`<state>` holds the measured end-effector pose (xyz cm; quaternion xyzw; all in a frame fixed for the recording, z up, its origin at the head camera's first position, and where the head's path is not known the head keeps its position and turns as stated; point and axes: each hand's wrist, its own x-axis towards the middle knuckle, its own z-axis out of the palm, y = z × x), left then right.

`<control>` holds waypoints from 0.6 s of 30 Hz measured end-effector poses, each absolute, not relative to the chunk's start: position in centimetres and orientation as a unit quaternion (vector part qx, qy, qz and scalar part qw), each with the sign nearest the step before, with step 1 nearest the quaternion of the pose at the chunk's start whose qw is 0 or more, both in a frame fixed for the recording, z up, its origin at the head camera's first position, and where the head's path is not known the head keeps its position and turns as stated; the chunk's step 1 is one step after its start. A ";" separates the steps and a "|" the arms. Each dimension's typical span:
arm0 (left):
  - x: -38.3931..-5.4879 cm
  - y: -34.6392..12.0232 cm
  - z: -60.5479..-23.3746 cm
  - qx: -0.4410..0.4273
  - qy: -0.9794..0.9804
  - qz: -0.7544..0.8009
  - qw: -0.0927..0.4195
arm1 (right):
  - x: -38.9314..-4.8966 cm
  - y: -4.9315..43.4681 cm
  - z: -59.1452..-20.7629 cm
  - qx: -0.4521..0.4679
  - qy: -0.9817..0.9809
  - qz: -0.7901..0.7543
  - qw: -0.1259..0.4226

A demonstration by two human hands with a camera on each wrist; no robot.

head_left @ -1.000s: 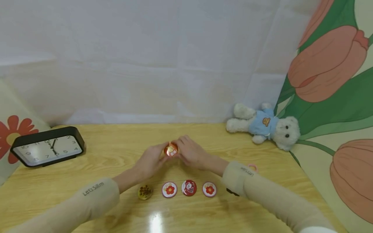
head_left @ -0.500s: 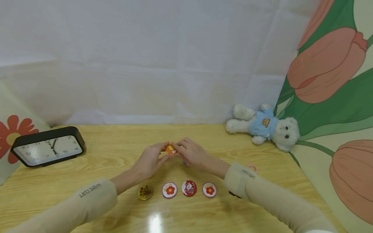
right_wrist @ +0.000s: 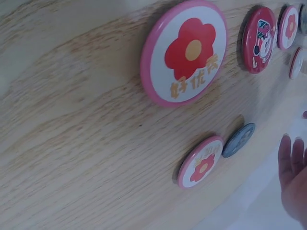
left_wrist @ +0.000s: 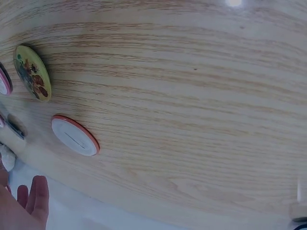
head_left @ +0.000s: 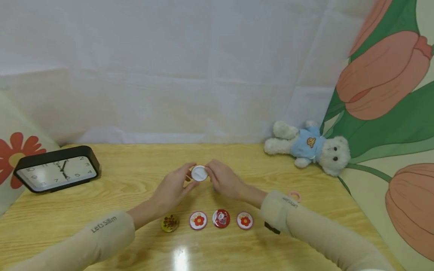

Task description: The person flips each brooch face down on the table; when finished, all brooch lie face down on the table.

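Observation:
Both hands are at a round button badge point(head_left: 199, 173) in the middle of the head view, its white back up with an orange rim. My left hand point(head_left: 173, 186) pinches its left edge; my right hand point(head_left: 225, 180) pinches the right edge. In front of them lie a yellow badge point(head_left: 170, 223), a flower badge point(head_left: 198, 220), a red badge point(head_left: 221, 218) and another flower badge point(head_left: 245, 220). The left wrist view shows a red-rimmed badge point(left_wrist: 75, 135) lying back up. In the right wrist view, a pink-rimmed flower badge point(right_wrist: 200, 162) lies beside a blue-grey badge point(right_wrist: 239, 140).
A black-framed clock point(head_left: 57, 171) stands at the left on the wooden table point(head_left: 135, 162). At the back right lies a white teddy bear point(head_left: 308, 146) in a blue shirt. A pink ring point(head_left: 295, 196) lies beyond the right sleeve. White cloth point(head_left: 169, 75) hangs behind.
The badge between the hands has turned over: its red and orange front showed a second ago, tilted half a second ago, and now its white back shows. The other badges stay where they were.

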<state>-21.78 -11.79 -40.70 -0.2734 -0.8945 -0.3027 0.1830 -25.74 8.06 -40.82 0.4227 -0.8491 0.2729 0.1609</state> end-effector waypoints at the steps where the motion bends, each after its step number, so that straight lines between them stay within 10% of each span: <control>1: -21.8 -11.8 -40.7 -0.278 -0.893 -0.302 0.186 | -25.7 8.0 -40.8 0.418 -0.852 0.278 0.150; 18: -21.5 -12.1 -40.6 -0.290 -0.902 -0.274 0.166 | -25.8 8.8 -40.7 0.481 -0.834 0.252 0.094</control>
